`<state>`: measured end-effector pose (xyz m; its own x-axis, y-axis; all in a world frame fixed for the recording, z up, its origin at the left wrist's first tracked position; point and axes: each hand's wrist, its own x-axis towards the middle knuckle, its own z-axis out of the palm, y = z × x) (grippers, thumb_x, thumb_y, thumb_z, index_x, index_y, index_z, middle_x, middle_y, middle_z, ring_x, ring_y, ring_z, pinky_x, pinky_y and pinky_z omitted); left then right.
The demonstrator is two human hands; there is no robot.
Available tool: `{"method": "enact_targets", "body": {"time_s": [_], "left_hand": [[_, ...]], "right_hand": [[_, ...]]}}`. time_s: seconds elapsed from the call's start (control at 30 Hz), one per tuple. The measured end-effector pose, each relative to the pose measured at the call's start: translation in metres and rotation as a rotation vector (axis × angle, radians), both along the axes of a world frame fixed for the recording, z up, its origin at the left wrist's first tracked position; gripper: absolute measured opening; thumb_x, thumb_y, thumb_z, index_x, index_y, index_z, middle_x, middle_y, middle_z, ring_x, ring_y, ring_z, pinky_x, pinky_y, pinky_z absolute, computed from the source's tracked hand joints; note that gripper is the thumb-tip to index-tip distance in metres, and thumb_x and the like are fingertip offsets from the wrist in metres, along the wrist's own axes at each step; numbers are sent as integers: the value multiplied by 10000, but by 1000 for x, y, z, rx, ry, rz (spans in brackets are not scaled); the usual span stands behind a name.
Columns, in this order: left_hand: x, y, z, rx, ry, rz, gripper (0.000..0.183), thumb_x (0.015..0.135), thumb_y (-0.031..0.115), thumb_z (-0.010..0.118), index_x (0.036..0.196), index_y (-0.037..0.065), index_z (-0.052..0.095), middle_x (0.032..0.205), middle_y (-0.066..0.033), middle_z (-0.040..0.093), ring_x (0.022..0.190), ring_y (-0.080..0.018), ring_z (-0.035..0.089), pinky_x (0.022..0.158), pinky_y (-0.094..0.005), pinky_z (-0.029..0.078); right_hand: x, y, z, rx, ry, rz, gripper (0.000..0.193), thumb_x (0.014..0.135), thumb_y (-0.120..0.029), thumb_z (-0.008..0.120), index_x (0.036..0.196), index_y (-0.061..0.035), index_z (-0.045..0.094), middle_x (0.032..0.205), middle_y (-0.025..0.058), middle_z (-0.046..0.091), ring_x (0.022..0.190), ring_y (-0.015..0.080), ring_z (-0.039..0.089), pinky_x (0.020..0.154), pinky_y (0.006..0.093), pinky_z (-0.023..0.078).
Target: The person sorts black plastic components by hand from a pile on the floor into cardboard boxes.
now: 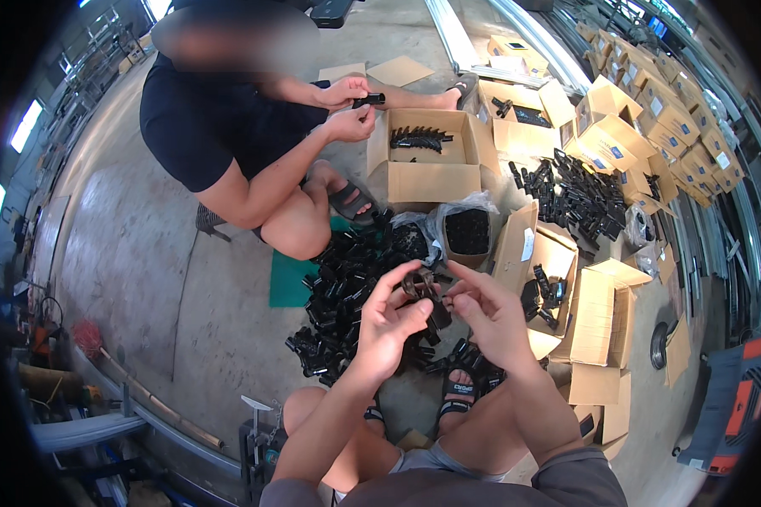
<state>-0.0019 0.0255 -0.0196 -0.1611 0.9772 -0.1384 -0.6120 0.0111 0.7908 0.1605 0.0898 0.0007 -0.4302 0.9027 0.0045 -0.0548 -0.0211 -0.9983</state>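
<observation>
In front of me, my left hand [389, 325] holds a black plastic part [421, 287] with a curved, clamp-like shape between thumb and fingers. Close beside it on the right, my right hand [490, 321] has its fingertips drawn together at the part's edge. Whatever small thing those fingertips pinch is too small to make out. Below and to the left of my hands spreads a large heap of similar black parts [334, 308] on the floor.
Across from me sits a co-worker [220, 144] handling a black part [370, 100]. An open carton [435, 182] with rows of black parts stands beyond my hands. To the right are a plastic-lined box [467, 232], another pile [575, 194], open cartons [596, 317] and stacked boxes [672, 110].
</observation>
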Motion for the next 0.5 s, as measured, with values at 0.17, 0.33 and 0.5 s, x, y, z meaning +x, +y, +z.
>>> {"method": "enact_targets", "body": {"time_s": [0.17,0.33,0.5], "left_hand": [[-5,5,-6,-45,-181,112,533,987,49,573,1474,95,362,1217,-182,604,1080,-231,656,897,-345,587],[-7,1,-4,-83,-321,123,550,983,37,587,1479,155,381,1223,-148,606,1101,-201,637,917,-333,566],[-11,-4,5,-41,-283,74,577,977,19,588,1489,161,362,1247,-164,598,1123,-223,633,934,-346,564]], "right_hand": [[-6,-4,0,621,-394,87,446,787,-201,817,1204,-107,690,1069,102,650,912,253,668,783,349,546],[-21,-11,-10,784,-444,-24,434,740,-171,819,1150,-88,703,1028,73,654,889,248,661,750,350,540],[-20,-11,-4,898,-460,-25,410,747,-149,807,1140,-83,709,1010,59,658,849,221,653,726,352,528]]}}
